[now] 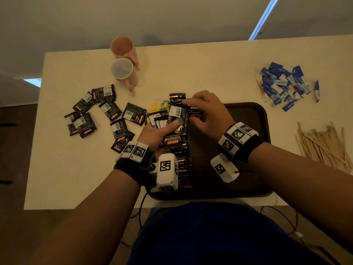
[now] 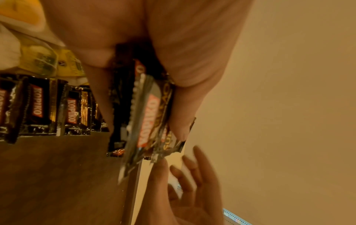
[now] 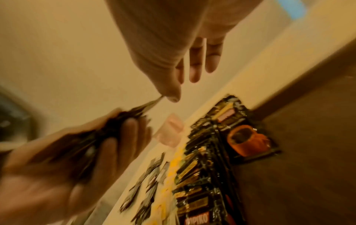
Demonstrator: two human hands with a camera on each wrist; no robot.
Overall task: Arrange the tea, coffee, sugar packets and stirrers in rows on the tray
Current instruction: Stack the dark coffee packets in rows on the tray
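Observation:
My left hand (image 1: 169,127) grips a fanned stack of black Kopiko coffee packets (image 1: 176,113) over the left edge of the dark brown tray (image 1: 252,111). The right hand (image 1: 199,106) reaches onto the far end of that stack, its fingers fairly straight. In the right wrist view its thumb tip (image 3: 173,97) touches a packet corner. A row of overlapping coffee packets (image 1: 181,161) lies along the tray's left side. Yellow and green tea packets (image 1: 159,106) lie just past the tray. Blue sugar packets (image 1: 282,85) are piled far right, wooden stirrers (image 1: 322,144) near right.
Several loose coffee packets (image 1: 107,111) are scattered on the cream table (image 1: 191,64) left of the tray. Two mugs (image 1: 122,60) stand at the back left. The tray's right part shows bare brown surface. Cables hang below the table's near edge.

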